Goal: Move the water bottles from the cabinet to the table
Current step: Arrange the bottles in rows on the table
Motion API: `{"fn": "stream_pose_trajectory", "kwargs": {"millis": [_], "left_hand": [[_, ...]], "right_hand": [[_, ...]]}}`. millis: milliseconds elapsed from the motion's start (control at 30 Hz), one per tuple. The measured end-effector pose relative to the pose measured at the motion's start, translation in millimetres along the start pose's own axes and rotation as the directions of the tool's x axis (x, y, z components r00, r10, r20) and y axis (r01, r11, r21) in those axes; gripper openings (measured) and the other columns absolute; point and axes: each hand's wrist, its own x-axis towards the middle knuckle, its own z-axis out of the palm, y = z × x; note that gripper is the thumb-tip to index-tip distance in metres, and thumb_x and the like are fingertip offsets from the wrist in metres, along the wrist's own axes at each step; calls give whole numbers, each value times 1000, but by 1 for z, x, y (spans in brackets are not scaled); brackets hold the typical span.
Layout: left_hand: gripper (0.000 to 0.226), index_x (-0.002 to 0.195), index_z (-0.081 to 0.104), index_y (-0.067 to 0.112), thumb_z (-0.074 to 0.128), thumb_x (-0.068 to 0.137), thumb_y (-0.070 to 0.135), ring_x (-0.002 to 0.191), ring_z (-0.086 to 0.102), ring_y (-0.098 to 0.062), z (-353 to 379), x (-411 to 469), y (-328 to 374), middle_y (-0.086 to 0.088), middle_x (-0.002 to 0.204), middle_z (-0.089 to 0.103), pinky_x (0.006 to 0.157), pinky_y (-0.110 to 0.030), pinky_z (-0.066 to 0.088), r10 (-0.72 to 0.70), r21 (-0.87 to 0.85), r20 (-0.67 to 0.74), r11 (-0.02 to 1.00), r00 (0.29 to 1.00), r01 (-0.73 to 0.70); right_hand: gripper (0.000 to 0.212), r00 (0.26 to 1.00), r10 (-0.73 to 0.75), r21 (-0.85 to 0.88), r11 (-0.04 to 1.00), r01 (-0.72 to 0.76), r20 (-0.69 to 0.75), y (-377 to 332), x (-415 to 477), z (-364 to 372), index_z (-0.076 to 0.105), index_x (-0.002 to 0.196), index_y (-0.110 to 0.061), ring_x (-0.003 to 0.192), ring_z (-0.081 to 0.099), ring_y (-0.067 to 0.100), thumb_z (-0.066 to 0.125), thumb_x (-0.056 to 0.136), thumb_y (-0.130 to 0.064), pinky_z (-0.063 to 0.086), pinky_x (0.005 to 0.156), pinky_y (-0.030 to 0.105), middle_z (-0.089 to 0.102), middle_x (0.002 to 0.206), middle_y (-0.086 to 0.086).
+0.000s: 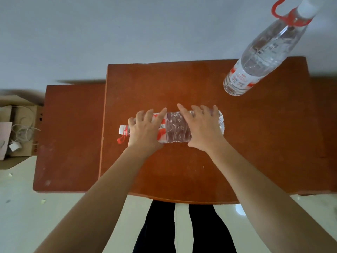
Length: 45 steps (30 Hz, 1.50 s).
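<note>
A large clear water bottle (176, 129) with a red-and-white label, white cap and red carry loop lies on its side in the middle of the brown wooden top (182, 172), its cap pointing left. My left hand (144, 130) grips its neck and label end, fingers curled over the far side. At the base end, my right hand (202, 128) holds it the same way. A second bottle of the same kind (264, 52) stands upright at the top's far right corner, untouched.
A lower brown wooden surface (69, 136) adjoins the top on the left. Further left on the floor stands an open cardboard box (34, 125) holding white cables and a charger. A pale wall lies behind. My legs (160, 229) are at the near edge.
</note>
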Motion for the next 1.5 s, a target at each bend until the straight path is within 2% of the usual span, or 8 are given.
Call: {"fn": "stream_pose_trajectory", "kwargs": {"millis": [167, 333, 600, 1067, 1200, 1300, 1400, 1500], "left_hand": [[102, 152, 12, 38, 77, 75, 55, 138, 34, -35, 14, -10, 3, -5, 149, 41, 105, -57, 35, -31, 14, -68, 999, 997, 32], [100, 150, 11, 40, 79, 78, 50, 140, 28, -34, 36, -51, 19, -4, 150, 38, 107, -60, 31, -87, -5, -55, 996, 995, 87], [100, 152, 5, 40, 77, 82, 39, 146, 22, -33, 34, -100, 43, -3, 155, 32, 114, -63, 26, -129, -31, 85, 991, 988, 132], [107, 151, 9, 41, 82, 74, 38, 145, 24, -33, 77, -214, 119, -1, 153, 33, 114, -69, 24, -391, -179, 50, 902, 919, 394], [105, 151, 17, 41, 85, 71, 38, 143, 29, -33, 66, -262, 107, -1, 149, 38, 112, -70, 23, -518, -240, -78, 839, 852, 488], [106, 149, 23, 40, 88, 66, 38, 139, 35, -33, 43, -302, 68, -1, 143, 44, 110, -71, 29, -612, -268, -194, 785, 767, 559], [106, 148, 28, 39, 90, 62, 33, 135, 37, -34, 16, -351, 14, -3, 140, 45, 107, -70, 32, -673, -278, -377, 737, 636, 616], [106, 148, 29, 39, 91, 63, 34, 136, 35, -36, -14, -449, -50, -6, 143, 45, 106, -69, 33, -730, -278, -509, 640, 455, 716]], "right_hand": [[111, 998, -27, -8, 1000, 27, -52, -2, -10, 2, 16, 152, -38, 133, 46, 34, 89, 68, -48, 25, 116, 63, 49, 143, 7], [108, 996, -66, -14, 998, 66, -61, -5, -42, 18, 25, 148, -38, 127, 49, 32, 92, 63, -45, 26, 114, 61, 52, 135, 4], [105, 996, -74, 36, 997, 72, 44, -11, -95, 23, 21, 150, -40, 129, 46, 32, 89, 69, -38, 23, 115, 60, 49, 139, 3], [104, 928, -353, -1, 935, 356, 116, 8, -168, 30, 17, 153, -40, 135, 39, 32, 85, 76, -27, 15, 120, 63, 45, 143, 2], [109, 876, -482, -75, 873, 483, 28, -30, -181, 7, 21, 150, -42, 132, 43, 30, 92, 68, -33, 18, 119, 62, 47, 138, 0], [110, 805, -578, -121, 816, 566, -133, -85, -183, -25, 32, 145, -41, 123, 49, 29, 97, 57, -37, 25, 115, 63, 54, 129, 0], [97, 714, -650, -130, 756, 641, -260, -161, -190, -74, 35, 145, -39, 124, 48, 29, 91, 66, -31, 21, 116, 63, 54, 129, 1], [86, 548, -740, -185, 646, 741, -392, -270, -233, -124, 40, 146, -36, 123, 48, 31, 82, 72, -23, 19, 116, 64, 53, 128, 3]]}}
